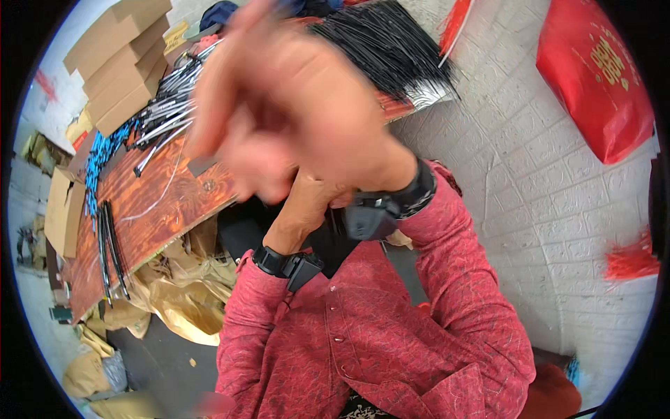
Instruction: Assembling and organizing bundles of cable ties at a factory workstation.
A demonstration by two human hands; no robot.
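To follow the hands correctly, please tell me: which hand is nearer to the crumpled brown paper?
Left. The left hand, partly hidden, is above and right of the brown paper in the picture; the blurred right hand appears higher, farther away.

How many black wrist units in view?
2: left wrist unit, strapped on behind the left hand; right wrist unit, strapped on behind the blurred right hand.
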